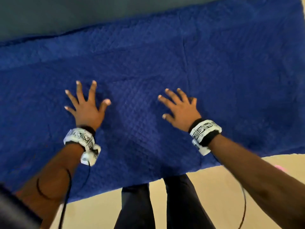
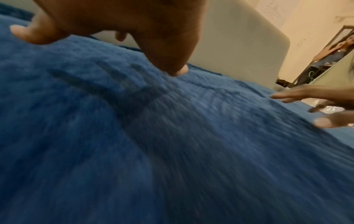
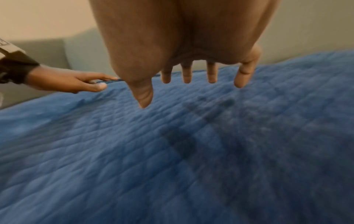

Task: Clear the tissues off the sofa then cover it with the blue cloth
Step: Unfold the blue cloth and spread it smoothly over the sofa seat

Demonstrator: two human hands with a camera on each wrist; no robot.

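Note:
The blue quilted cloth (image 1: 156, 66) lies spread over the sofa seat, its near edge hanging toward the floor. My left hand (image 1: 87, 104) is over the cloth left of centre, fingers splayed and straight. My right hand (image 1: 179, 109) is over it right of centre, fingers also spread. In the left wrist view the left hand's fingertips (image 2: 178, 71) touch the cloth (image 2: 153, 144). In the right wrist view my right hand (image 3: 182, 60) hovers just above the cloth (image 3: 172, 151) with a shadow below. No tissues show in any view.
The grey sofa back (image 1: 82, 15) runs along the far edge, bare above the cloth. Beige floor (image 1: 214, 187) and my dark-trousered legs (image 1: 165, 204) are at the near side. A framed picture (image 2: 329, 60) leans against the wall beyond the sofa arm (image 2: 239, 45).

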